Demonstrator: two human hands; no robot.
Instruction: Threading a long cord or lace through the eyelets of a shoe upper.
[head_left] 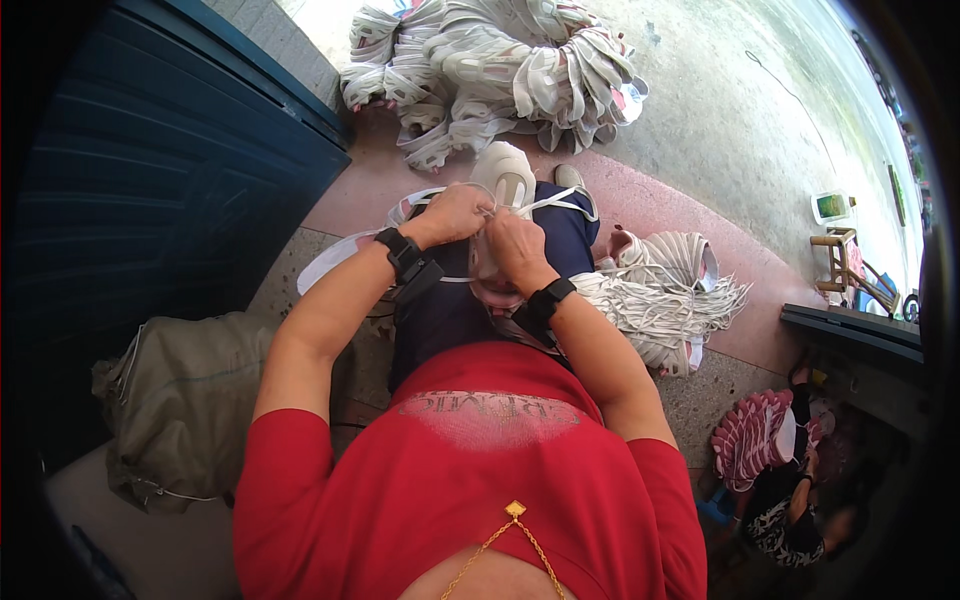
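A white and grey shoe upper (505,170) lies across my lap, its toe pointing away from me. Over its middle my left hand (455,214) is closed, thumb and fingertips pinching a white shoelace (552,201). My right hand (517,246) is closed close beside it, its fingers also pinched on the lace at the eyelets. From between the hands the lace loops out to the right over my dark trouser leg. The fingertips partly hide the lace holes. Another pale shoe part (335,262) sticks out past my left forearm.
A large heap of white shoe uppers (490,65) sits on the floor ahead. Stacked uppers with loose laces (655,300) lie at my right. Left are a dark blue door (190,150) and a grey-green sack (195,400). Another person (790,510) sits lower right beside pink uppers (755,438).
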